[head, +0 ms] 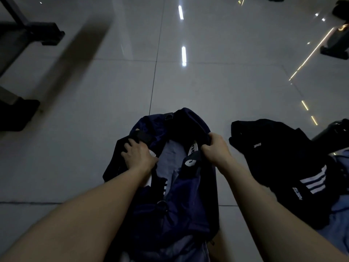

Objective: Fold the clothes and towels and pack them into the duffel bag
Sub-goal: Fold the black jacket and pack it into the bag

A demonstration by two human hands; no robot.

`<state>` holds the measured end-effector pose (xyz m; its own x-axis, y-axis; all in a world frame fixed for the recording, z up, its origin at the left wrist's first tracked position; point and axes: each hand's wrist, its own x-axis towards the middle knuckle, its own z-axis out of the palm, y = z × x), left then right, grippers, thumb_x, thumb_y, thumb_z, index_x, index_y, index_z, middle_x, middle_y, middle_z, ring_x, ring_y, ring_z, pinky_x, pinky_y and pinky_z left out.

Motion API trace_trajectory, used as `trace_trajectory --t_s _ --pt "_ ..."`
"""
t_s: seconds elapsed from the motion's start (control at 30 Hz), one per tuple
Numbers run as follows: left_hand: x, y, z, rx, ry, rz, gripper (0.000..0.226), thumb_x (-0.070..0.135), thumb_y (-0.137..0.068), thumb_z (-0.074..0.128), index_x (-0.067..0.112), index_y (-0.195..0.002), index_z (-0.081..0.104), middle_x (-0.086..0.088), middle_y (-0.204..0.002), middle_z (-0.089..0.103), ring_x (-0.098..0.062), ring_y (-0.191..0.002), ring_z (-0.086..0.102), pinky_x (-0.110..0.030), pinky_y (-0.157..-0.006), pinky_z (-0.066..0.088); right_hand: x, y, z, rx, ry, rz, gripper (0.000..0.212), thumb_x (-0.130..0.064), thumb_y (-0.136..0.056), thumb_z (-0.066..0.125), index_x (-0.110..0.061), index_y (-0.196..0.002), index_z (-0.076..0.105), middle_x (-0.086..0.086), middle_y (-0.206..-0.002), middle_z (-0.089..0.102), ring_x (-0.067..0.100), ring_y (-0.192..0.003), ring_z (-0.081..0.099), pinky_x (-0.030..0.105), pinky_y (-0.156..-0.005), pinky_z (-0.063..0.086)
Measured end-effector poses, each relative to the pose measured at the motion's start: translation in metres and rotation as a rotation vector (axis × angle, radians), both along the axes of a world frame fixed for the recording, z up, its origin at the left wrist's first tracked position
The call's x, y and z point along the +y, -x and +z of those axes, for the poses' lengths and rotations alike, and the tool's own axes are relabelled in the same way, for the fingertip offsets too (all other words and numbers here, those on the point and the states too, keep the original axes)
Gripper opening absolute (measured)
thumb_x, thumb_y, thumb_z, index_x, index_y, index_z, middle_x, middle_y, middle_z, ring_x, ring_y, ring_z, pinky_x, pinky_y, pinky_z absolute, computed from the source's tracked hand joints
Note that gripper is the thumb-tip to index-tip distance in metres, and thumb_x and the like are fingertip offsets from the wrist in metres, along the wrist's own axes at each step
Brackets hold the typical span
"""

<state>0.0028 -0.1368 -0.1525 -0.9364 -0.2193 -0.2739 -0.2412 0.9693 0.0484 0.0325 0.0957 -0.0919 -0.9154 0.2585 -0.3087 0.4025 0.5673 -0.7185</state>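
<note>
While both hands work the mouth of the navy duffel bag (188,201), nothing is being folded. The bag lies on the tiled floor (94,110) at 6 o'clock of the view. Its long axis runs 12 to 6, straight away from the person, with the opening facing up.

The right hand (215,146) is fisted round the right lip of the opening, at 3 o'clock of the mouth. It's a firm grip, and it looks to be drawing that side outward. The left hand (138,153) sits on the left lip at 9 o'clock, fingers spread over the dark flap and a black strap (143,137), thumb at the edge. Whether it pinches the lip or only presses it down cannot be told. Grey-blue cloth (170,157) lies inside the bag, between the two hands.

Key relation: a black garment (273,163) with white stripes lies crumpled on the floor at 3 o'clock of the bag, near it but apart. A light blue cloth (340,214) is at its near end, about 4 o'clock — overlap unclear in the dim light. Both sit on the right hand's side, so the right hand is nearer; the left would have to cross over the bag.

Likely next: release the lip, reach to 3 o'clock, fold the garment, bring it back to the mouth. Risk: the lip may flop shut once let go.
</note>
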Motion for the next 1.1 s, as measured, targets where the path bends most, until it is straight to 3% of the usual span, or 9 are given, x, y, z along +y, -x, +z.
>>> trace_trajectory --t_s 0.13,0.23,0.33,0.43,0.57,0.7,0.77,0.97,1.1 --pt "-0.002 0.012 0.008 -0.025 -0.073 0.028 0.103 0.069 -0.069 0.077 0.004 -0.142 0.044 -0.022 -0.149 0.033 -0.039 -0.137 0.032 -0.053 -0.106 0.038 -0.009 0.007 0.006 0.036 -0.023 -0.007 0.016 -0.004 -0.080 0.051 -0.006 -0.095 0.057 0.012 -0.085 0.063 0.032 -0.079 0.063 0.045 -0.072 0.054" --pt "0.003 -0.004 0.005 -0.058 -0.028 0.008 0.133 0.086 -0.060 0.070 0.004 -0.153 0.023 -0.024 -0.159 0.020 -0.040 -0.148 0.018 -0.059 -0.113 0.027 -0.018 0.007 0.004 0.006 -0.034 0.014 0.013 -0.004 -0.083 0.051 -0.007 -0.095 0.055 0.007 -0.084 0.061 0.027 -0.078 0.061 0.037 -0.065 0.049" --pt "0.000 -0.019 0.000 -0.024 -0.003 0.001 0.141 0.085 -0.063 0.069 0.001 -0.157 0.006 -0.027 -0.164 0.009 -0.040 -0.152 0.011 -0.060 -0.119 0.017 -0.024 0.004 0.002 0.005 -0.059 0.034 0.009 -0.004 -0.085 0.051 -0.009 -0.092 0.052 0.002 -0.080 0.055 0.016 -0.068 0.052 0.029 -0.054 0.037" --pt "-0.003 -0.031 0.003 0.055 -0.028 0.038 0.132 0.076 -0.069 0.072 -0.002 -0.156 0.010 -0.026 -0.162 0.017 -0.039 -0.149 0.020 -0.056 -0.118 0.022 -0.024 0.003 0.000 0.003 -0.071 0.028 0.008 -0.004 -0.085 0.052 -0.010 -0.091 0.051 0.002 -0.080 0.055 0.016 -0.069 0.052 0.029 -0.053 0.035" --pt "-0.004 -0.031 0.012 0.504 -0.096 -0.052 0.092 0.059 -0.070 0.079 0.008 -0.136 0.038 -0.018 -0.140 0.044 -0.036 -0.129 0.042 -0.052 -0.108 0.036 -0.022 0.003 -0.005 0.004 -0.069 0.000 0.010 -0.005 -0.084 0.053 -0.008 -0.094 0.054 0.004 -0.081 0.058 0.026 -0.077 0.059 0.032 -0.058 0.040" --pt "-0.007 -0.003 0.008 0.233 -0.089 -0.059 0.141 0.082 -0.062 0.071 0.012 -0.159 -0.003 -0.024 -0.164 0.010 -0.041 -0.152 0.011 -0.058 -0.121 0.009 -0.022 0.003 -0.011 0.010 -0.061 -0.002 0.011 -0.006 -0.085 0.054 -0.007 -0.095 0.055 0.006 -0.083 0.058 0.027 -0.079 0.059 0.032 -0.064 0.042" --pt "-0.007 0.004 -0.004 0.095 -0.095 -0.037 0.151 0.086 -0.059 0.071 0.014 -0.158 -0.017 -0.025 -0.166 0.001 -0.044 -0.153 0.005 -0.062 -0.121 0.008 -0.022 0.004 -0.014 0.009 -0.049 -0.001 0.010 -0.006 -0.085 0.054 -0.008 -0.095 0.055 0.006 -0.084 0.059 0.027 -0.080 0.060 0.032 -0.066 0.043" --pt "-0.001 0.011 -0.021 0.033 -0.096 0.039 0.149 0.082 -0.061 0.074 0.018 -0.157 -0.020 -0.027 -0.165 -0.003 -0.047 -0.151 0.009 -0.066 -0.117 0.017 -0.020 0.009 -0.018 0.032 -0.024 0.004 0.006 -0.005 -0.085 0.053 -0.011 -0.087 0.052 0.003 -0.079 0.055 0.023 -0.073 0.056 0.031 -0.060 0.039" --pt "-0.003 0.017 -0.020 0.081 -0.099 0.031 0.145 0.075 -0.062 0.077 0.019 -0.158 -0.014 -0.027 -0.164 0.005 -0.047 -0.145 0.021 -0.063 -0.113 0.030 -0.015 0.006 -0.018 0.076 -0.037 -0.071 0.010 -0.008 -0.085 0.053 -0.009 -0.095 0.055 0.004 -0.084 0.059 0.026 -0.080 0.059 0.033 -0.068 0.044"
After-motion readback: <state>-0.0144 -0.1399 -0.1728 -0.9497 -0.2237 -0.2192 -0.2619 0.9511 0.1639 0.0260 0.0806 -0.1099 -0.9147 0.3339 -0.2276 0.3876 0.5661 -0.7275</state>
